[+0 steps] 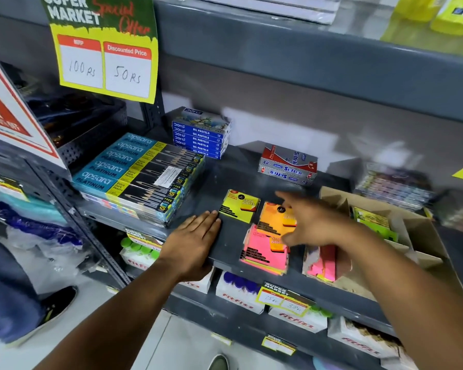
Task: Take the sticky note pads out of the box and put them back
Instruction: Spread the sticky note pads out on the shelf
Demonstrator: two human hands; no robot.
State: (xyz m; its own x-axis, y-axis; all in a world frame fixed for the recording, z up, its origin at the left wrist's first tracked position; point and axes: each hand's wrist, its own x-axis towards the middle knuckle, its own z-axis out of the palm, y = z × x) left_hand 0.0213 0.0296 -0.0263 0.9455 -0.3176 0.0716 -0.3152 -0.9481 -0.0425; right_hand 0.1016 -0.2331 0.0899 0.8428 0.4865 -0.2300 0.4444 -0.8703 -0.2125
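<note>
— Nearest the camera, the left hand (195,237) lies flat on the front edge of the shelf (225,252), fingers (207,221) stretched out and grasping nothing, their tips just beside the yellow sticky note pad (238,206).

— And the right hand (313,222)?

— Right of centre, blurred, spread loose above the orange pad (274,217). Nothing is pinched; whether it touches the pad I cannot tell.

— Where are the pads, then?

— Three lie out on the shelf mid-frame: a pink stack (265,253) at the front edge, the orange one partly over it, the yellow one behind and to the left. More sit in the cardboard box (417,231) at the right, a pink bundle (322,263) at its near end and a green pack (372,218) further back.

— How would they handle?

— My guess: light, small paper blocks, fairly stiff, in slick wrap that may slide on the metal. The pink stack looks fanned, so it could shear apart. Pinching across two opposite edges seems safest.

— Beyond them?

— Softek boxes (288,166), then Doms oil pastels (201,136) at the back.
</note>
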